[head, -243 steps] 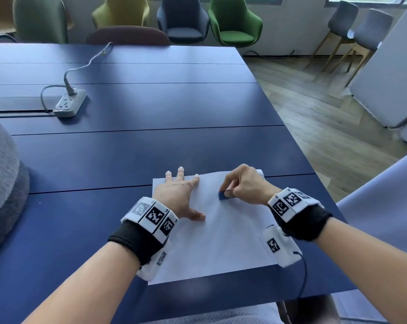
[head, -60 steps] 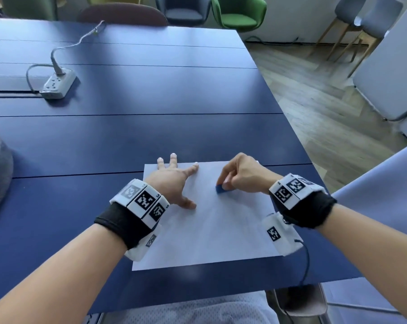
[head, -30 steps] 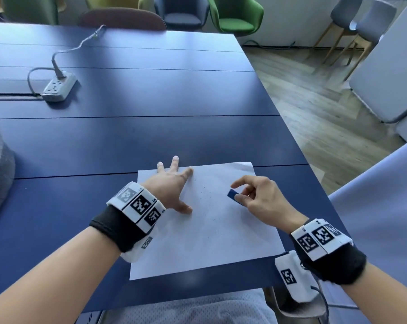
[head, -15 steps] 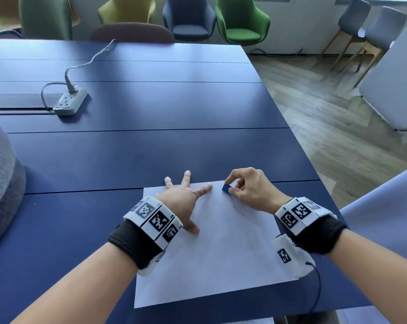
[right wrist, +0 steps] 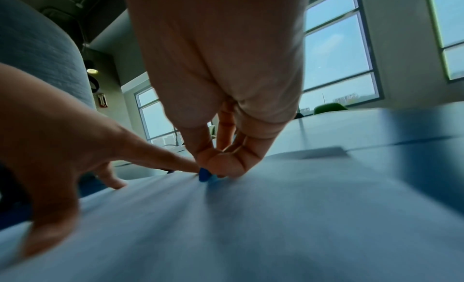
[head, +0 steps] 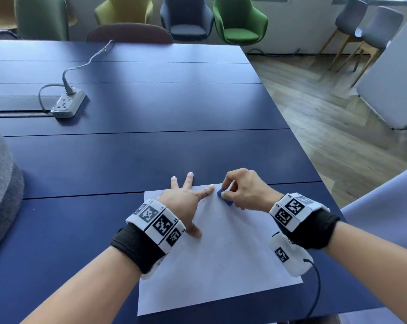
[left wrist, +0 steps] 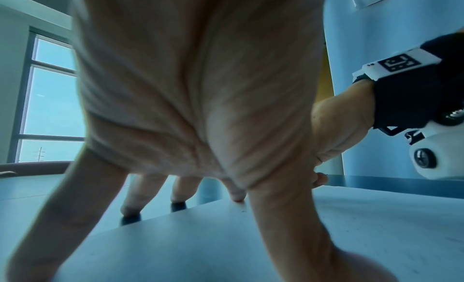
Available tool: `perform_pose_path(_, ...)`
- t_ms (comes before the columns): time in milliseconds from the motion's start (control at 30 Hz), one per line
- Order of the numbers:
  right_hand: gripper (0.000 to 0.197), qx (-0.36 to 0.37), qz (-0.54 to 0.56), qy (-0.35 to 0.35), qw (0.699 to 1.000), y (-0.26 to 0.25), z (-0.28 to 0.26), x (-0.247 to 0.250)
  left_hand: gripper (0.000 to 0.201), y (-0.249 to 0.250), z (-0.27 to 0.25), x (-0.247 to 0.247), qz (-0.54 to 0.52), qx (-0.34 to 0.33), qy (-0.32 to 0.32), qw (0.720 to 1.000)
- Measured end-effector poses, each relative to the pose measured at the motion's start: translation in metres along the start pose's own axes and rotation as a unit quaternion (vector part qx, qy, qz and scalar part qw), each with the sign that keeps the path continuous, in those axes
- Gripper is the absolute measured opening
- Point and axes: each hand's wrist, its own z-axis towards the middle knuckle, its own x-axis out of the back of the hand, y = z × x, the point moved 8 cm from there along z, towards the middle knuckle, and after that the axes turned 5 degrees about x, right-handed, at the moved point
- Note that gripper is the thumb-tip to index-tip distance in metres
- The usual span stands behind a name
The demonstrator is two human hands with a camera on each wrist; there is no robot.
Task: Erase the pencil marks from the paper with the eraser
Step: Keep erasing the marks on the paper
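**Eraser at far edge of paper, L hand bracing sheet**

Task items: the eraser (head: 224, 195) is a small blue block, pinched between thumb and curled fingers of the right hand (head: 246, 191) and pressed to the paper (head: 221, 253) near its far edge, approx. mid-width. In the right wrist view only a blue corner of the eraser (right wrist: 204, 175) shows below the fingertips, touching the sheet. The paper is a white sheet lying flat on the blue table (head: 139, 148), near the front edge, slightly skewed. Fine dark specks are scattered over its middle; no distinct pencil lines can be made out.

The left hand (head: 186, 202) lies spread, fingers straight, thumb and index on the sheet, other fingertips past the far edge on the table. Index tip sits just beside the eraser.

Change vs. 1.0 s ago: the right hand then held the eraser lifted, farther back toward the sheet's right side; it is now at the far edge, down on the paper. The left hand keeps the same bracing pose.

Surroundings: a grey power strip (head: 68, 104) w/ cable sits well apart at far left. Chairs (head: 239, 19) line the far end of the table. Nothing lies between the hands and the sheet.
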Motion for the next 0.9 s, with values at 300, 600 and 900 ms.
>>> perform_pose_path(300,0.004,-0.009,0.024,0.008,1.0,-0.007,0.002,-0.002,0.117,-0.001,-0.002,0.004,0.029,-0.006,0.028,0.999)
perform_pose_path(600,0.002,-0.017,0.049,0.024,0.998,-0.011,0.002,-0.004,0.118,0.0,-0.003,0.007,0.051,-0.012,0.04,0.998)
perform_pose_path(900,0.005,-0.01,0.024,0.021,0.999,0.009,-0.006,0.015,0.118,-0.001,-0.003,0.006,0.048,-0.008,0.029,0.998)
